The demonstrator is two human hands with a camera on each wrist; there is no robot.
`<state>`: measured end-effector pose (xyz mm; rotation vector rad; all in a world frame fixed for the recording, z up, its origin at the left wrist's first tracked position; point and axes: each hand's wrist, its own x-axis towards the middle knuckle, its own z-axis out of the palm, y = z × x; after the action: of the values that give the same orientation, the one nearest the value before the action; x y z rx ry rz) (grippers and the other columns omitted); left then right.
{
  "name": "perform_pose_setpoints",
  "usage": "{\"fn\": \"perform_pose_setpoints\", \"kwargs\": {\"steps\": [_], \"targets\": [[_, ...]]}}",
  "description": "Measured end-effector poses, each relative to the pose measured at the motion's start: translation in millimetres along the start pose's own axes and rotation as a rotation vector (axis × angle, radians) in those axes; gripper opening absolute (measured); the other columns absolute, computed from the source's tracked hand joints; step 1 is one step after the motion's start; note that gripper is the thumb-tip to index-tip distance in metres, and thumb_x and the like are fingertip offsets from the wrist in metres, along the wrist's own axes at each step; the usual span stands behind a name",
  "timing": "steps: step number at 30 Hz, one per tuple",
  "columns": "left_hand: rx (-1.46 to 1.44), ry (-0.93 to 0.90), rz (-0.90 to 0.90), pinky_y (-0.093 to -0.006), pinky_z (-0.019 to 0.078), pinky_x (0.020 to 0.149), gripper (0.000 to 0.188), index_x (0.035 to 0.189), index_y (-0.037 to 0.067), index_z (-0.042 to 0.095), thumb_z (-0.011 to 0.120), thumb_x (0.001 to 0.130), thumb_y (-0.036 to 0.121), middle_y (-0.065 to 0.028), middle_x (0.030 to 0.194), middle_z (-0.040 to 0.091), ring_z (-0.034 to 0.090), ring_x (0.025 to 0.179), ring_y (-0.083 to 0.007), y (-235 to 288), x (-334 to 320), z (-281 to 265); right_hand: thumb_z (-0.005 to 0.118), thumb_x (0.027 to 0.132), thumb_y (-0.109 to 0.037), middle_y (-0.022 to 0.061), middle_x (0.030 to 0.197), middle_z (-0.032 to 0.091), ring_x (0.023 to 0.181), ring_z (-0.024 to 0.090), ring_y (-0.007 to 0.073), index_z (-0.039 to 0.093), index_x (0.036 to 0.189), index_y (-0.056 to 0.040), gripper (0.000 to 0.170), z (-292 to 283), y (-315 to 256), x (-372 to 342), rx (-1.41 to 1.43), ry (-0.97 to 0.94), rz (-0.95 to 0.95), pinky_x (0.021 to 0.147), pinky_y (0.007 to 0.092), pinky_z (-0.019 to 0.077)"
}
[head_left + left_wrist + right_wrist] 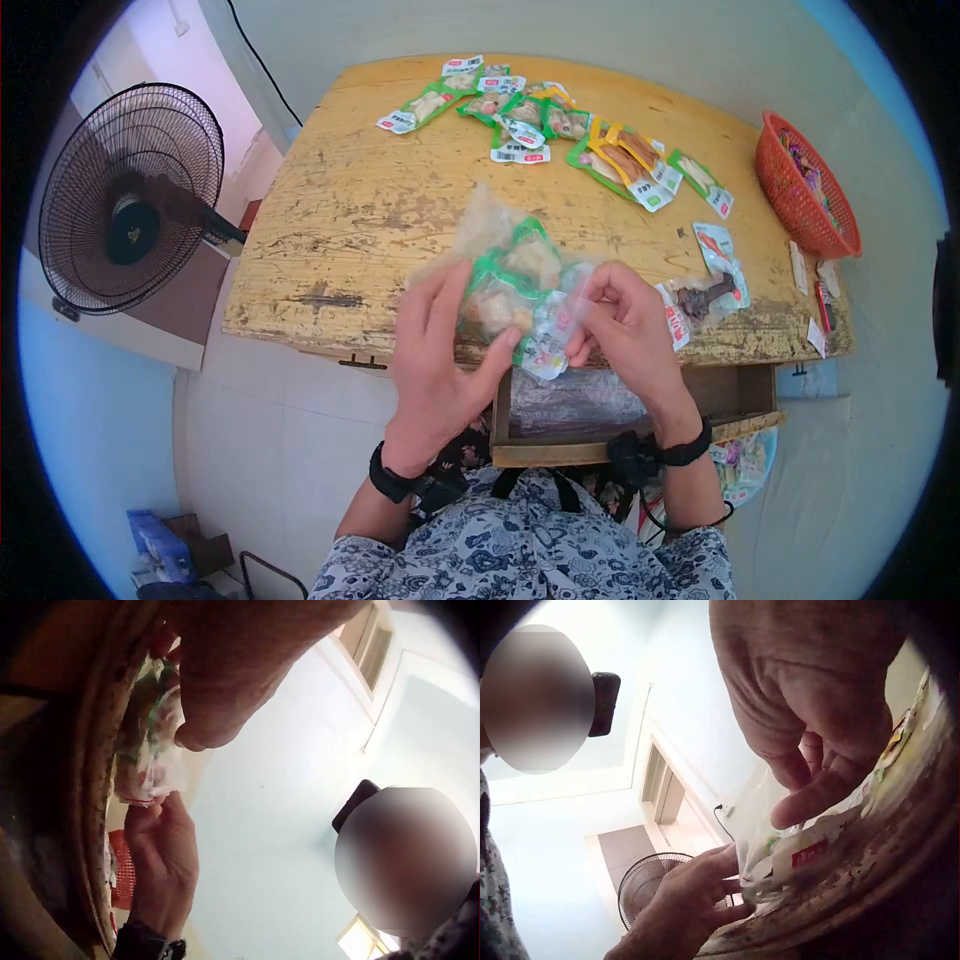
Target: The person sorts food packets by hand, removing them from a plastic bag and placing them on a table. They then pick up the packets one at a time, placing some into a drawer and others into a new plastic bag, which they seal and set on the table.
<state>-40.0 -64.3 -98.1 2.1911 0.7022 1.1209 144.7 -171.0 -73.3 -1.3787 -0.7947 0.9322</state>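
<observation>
A clear plastic bag [480, 222] holding green-and-white food packets [497, 308] lies at the table's front edge. My left hand [430, 365] grips the bag's left side, thumb on the front and fingers behind. At its right side my right hand [635, 345] pinches the plastic between thumb and fingers. In the left wrist view the bag [150, 742] is between both hands, the right hand [161, 851] at its lower end. The right wrist view shows my right hand [817, 712] at the bag and the left hand [686, 904] across from it.
Several food packets [525, 110] lie at the table's back. A red basket [850, 225] stands at the right edge. Dark-filled packets [715, 245] lie right of my hands. Below the tabletop a drawer [550, 455] is pulled out. A black fan [130, 230] stands left.
</observation>
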Motion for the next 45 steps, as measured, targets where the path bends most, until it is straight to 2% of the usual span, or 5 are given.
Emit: {"fn": "perform_pose_setpoints", "kwargs": {"steps": [18, 24, 33, 36, 45], "targets": [[0.039, -0.048, 0.194, -0.0429, 0.0511, 0.088, 0.053, 0.111, 0.001, 0.062, 0.087, 0.073, 0.027, -0.018, 0.119, 0.063, 0.062, 0.106, -0.0355, -26.1, 13.9, -4.8, 0.064, 0.095, -0.018, 0.0013, 0.081, 0.066, 0.066, 0.063, 0.0066, 0.062, 0.095, -0.0034, 0.014, -65.0, -70.2, 113.0, -0.73, -0.013, -0.214, 0.052, 0.0218, 0.0446], [0.022, -0.049, 0.18, -0.042, 0.0522, 0.087, 0.053, 0.11, 0.0, 0.063, 0.087, 0.073, 0.031, -0.016, 0.116, 0.065, 0.063, 0.104, -0.0341, -27.2, 14.6, -8.3, 0.065, 0.086, -0.019, 0.0154, 0.094, 0.071, 0.083, 0.069, 0.0313, 0.065, 0.106, -0.0053, 0.024, -86.2, -49.0, 214.2, -1.317, 0.114, -0.313, 0.075, 0.0446, 0.0549], [0.014, -0.064, 0.141, -0.0406, 0.0538, 0.085, 0.055, 0.111, 0.0, 0.065, 0.088, 0.074, 0.034, -0.0153, 0.117, 0.065, 0.064, 0.104, -0.0329, -28.8, 14.4, -10.2, 0.07, 0.084, -0.032, 0.0177, 0.105, 0.07, 0.102, 0.067, 0.0373, 0.055, 0.139, -0.0097, 0.061, -89.4, -15.8, 256.7, -1.543, 0.068, -0.378, 0.09, 0.0459, 0.0525], [0.024, -0.058, 0.152, -0.0404, 0.0539, 0.086, 0.055, 0.111, 0.0, 0.065, 0.088, 0.074, 0.034, -0.0152, 0.117, 0.065, 0.064, 0.103, -0.0328, -29.3, 14.7, -7.2, 0.071, 0.085, -0.034, 0.018, 0.104, 0.071, 0.101, 0.067, 0.0369, 0.059, 0.132, -0.0079, 0.056, -81.2, -32.2, 250.7, -1.491, 0.088, -0.121, 0.087, 0.0468, 0.0529], [0.053, -0.032, 0.167, -0.0403, 0.0543, 0.084, 0.055, 0.113, 0.001, 0.064, 0.088, 0.074, 0.032, -0.0161, 0.115, 0.066, 0.065, 0.103, -0.0337, -27.0, 13.5, -4.5, 0.065, 0.09, -0.033, 0.0242, 0.095, 0.069, 0.09, 0.067, 0.0415, 0.063, 0.101, -0.0025, 0.033, -63.4, -47.6, 230.1, -1.267, 0.302, -0.247, 0.077, 0.0499, 0.0524]]}}
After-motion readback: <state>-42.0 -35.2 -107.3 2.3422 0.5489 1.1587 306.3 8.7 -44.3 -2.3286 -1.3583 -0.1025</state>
